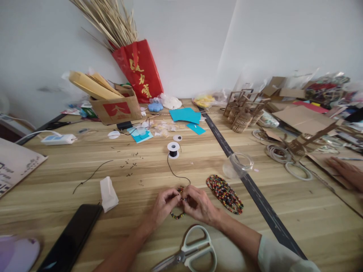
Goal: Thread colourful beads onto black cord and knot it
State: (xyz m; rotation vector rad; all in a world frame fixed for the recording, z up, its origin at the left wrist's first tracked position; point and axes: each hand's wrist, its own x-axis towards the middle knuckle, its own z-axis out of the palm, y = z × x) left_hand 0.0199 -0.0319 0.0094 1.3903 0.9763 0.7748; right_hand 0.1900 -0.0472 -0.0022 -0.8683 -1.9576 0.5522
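Both hands (199,204) meet fingertip to fingertip, pinching the beaded strand (177,216).

A red bag (151,73) of dry stalks (115,22) stands behind a cardboard box (98,113).

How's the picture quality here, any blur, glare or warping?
Head view: soft light, no strong glare on the black phone; wide-angle stretching toward the edges, with the purple object at lower left blurred; left hand, right hand and scissors look clearer.
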